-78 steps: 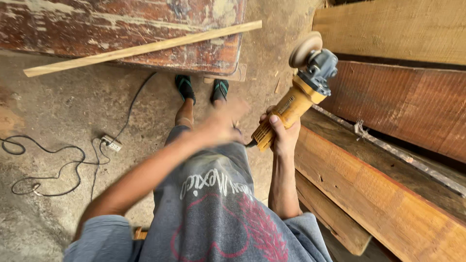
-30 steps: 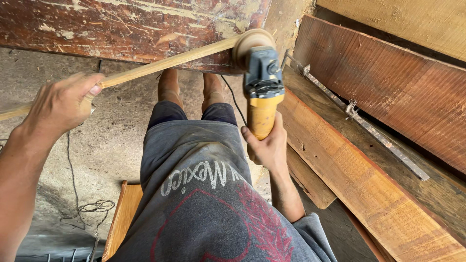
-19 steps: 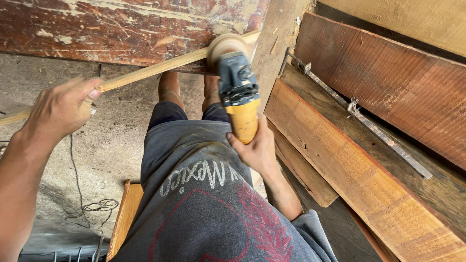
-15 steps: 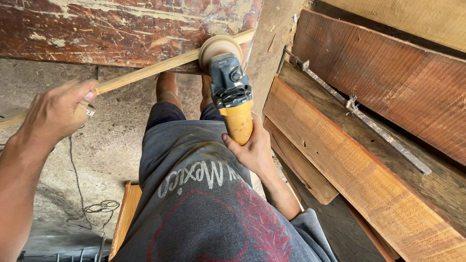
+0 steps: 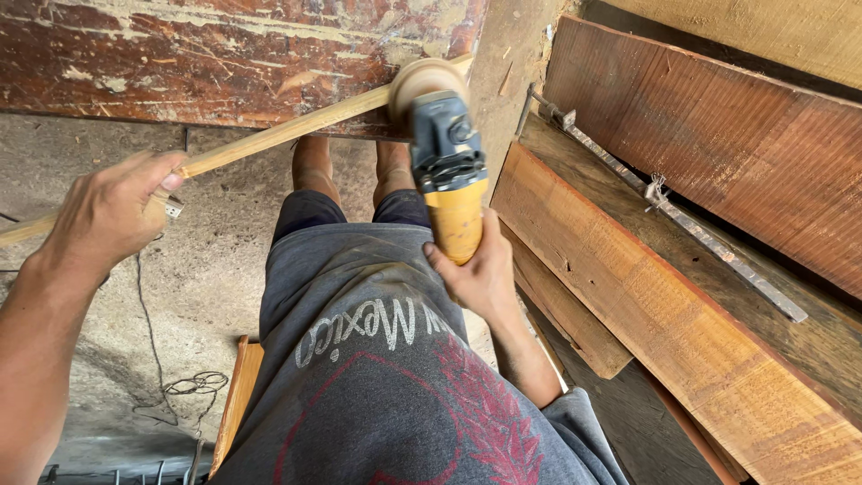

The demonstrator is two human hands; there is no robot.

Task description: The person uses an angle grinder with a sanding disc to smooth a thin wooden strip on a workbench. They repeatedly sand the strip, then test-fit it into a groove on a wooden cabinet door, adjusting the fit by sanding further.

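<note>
Left hand (image 5: 112, 216) at mid-left of frame, clenched around a thin wooden strip (image 5: 287, 133) that runs diagonally from left edge up to top centre. Right hand (image 5: 480, 274) at centre grips the yellow body of an angle grinder (image 5: 446, 171); its sanding disc (image 5: 422, 79) touches the strip's upper end. Worn red-painted panel (image 5: 206, 54) behind the strip. Stacked reddish planks (image 5: 664, 305) fill the right side. Cable (image 5: 193, 386) on the concrete floor (image 5: 206, 260), lower left.

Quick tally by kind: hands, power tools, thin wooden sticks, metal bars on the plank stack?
Hands: 2, left hand gripping the thin wooden stick, right hand gripping the grinder
Power tools: 1, yellow angle grinder, disc at the stick
Thin wooden sticks: 1
Metal bars: 1, lying on the planks
Total: 5
</note>
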